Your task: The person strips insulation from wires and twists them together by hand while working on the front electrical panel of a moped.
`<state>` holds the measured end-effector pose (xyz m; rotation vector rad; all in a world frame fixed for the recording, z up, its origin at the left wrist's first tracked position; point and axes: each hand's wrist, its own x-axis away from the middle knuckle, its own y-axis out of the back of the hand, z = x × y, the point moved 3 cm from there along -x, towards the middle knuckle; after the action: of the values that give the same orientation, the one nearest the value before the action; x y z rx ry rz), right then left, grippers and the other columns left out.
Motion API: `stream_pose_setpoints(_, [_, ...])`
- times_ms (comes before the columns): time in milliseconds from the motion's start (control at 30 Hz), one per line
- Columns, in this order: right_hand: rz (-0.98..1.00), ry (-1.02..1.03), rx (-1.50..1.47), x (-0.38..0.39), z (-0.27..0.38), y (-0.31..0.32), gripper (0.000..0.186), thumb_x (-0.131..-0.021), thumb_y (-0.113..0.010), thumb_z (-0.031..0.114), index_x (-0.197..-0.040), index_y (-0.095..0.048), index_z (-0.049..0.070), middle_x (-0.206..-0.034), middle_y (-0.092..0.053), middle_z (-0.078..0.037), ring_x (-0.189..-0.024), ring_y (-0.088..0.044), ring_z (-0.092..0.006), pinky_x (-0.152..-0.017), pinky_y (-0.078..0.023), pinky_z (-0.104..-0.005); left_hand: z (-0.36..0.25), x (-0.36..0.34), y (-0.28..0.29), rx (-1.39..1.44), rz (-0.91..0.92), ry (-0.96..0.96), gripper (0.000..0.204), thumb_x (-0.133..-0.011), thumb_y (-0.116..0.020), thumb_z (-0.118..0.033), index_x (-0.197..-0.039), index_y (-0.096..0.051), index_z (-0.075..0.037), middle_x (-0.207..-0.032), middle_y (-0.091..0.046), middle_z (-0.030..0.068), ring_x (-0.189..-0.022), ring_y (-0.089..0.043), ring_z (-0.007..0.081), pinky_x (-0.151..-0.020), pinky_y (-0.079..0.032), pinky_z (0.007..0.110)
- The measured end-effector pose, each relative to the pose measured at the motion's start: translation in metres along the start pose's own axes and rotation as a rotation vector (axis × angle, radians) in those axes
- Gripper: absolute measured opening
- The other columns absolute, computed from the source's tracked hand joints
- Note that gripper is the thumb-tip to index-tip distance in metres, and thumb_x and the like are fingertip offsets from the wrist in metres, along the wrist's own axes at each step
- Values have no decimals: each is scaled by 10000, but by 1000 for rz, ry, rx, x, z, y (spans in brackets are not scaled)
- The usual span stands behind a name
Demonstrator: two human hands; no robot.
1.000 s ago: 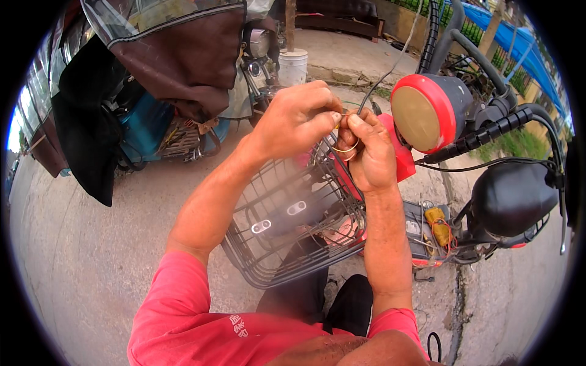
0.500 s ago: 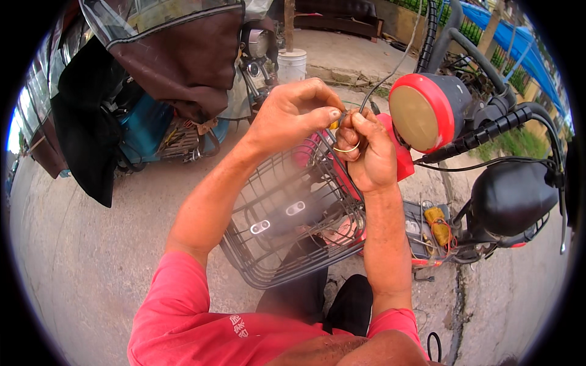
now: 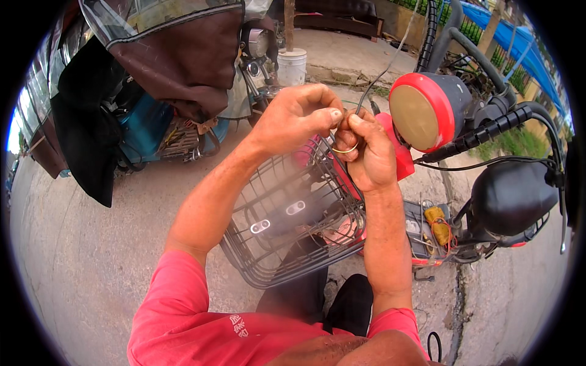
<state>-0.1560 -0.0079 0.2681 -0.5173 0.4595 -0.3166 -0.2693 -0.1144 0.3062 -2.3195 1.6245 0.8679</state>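
Wire (image 3: pixel 371 91) runs up and away from both hands, left hand (image 3: pixel 296 116) and right hand (image 3: pixel 365 152) pinching its lower end above the wire basket (image 3: pixel 287 232); red headlight (image 3: pixel 427 113) crowds the right, a covered scooter (image 3: pixel 165 91) stands left.

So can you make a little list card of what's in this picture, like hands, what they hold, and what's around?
left hand: raised over the basket, fingertips pinching a thin wire
right hand: touching the left, pinching the same spot
thin wire: yellowish loop between both hands
wire basket: black mesh, right below the hands
headlamp: round, red rim, on the right
handlebar grip: black, beside the headlamp
white bucket: on the ground behind
covered vehicle: on the left, brown cover
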Motion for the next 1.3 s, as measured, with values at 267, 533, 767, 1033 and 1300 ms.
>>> stream_pose_setpoints(267, [20, -1, 24, 0, 1, -1, 170, -961, -521, 203, -905, -552, 46, -711, -459, 11, -582, -388, -65, -496, -328, -200, 0, -1, -2, 56, 11, 38, 246, -908, -633, -241, -896, -635, 5, -818, -633, 41, -721, -575, 111, -664, -487, 272])
stream_pose_setpoints(533, [30, -6, -41, 0, 0, -1, 189, -966, -515, 215, -904, -544, 39, -705, -447, 17, -589, -395, -69, -503, -339, -202, 1, -1, -3, 189, 37, 44, 206, -884, -685, -194, -925, -636, 3, -840, -638, 36, -749, -589, 110, -687, -501, 265])
stream_pose_setpoints(767, [41, -10, -59, -2, -2, 1, 187, -965, -520, 218, -902, -544, 44, -711, -452, 14, -591, -398, -69, -505, -344, -200, 1, 0, -4, 199, 31, 80, 186, -864, -703, -125, -963, -618, 8, -886, -642, 45, -792, -608, 112, -716, -524, 266])
stream_pose_setpoints(1033, [14, -10, -47, 1, 1, -4, 168, -961, -528, 204, -895, -545, 51, -711, -453, 12, -583, -385, -67, -496, -335, -200, 2, 1, -2, 159, -1, 15, 129, -854, -674, -42, -948, -610, 18, -914, -630, 45, -841, -614, 119, -756, -536, 272])
stream_pose_setpoints(1300, [-39, -7, -2, 0, 1, -5, 158, -964, -519, 206, -899, -532, 63, -696, -427, 25, -575, -369, -60, -491, -318, -199, -17, 2, -5, -703, -165, -725, 240, -685, -690, 72, -894, -653, -41, -863, -612, 81, -732, -606, 212, -618, -490, 313])
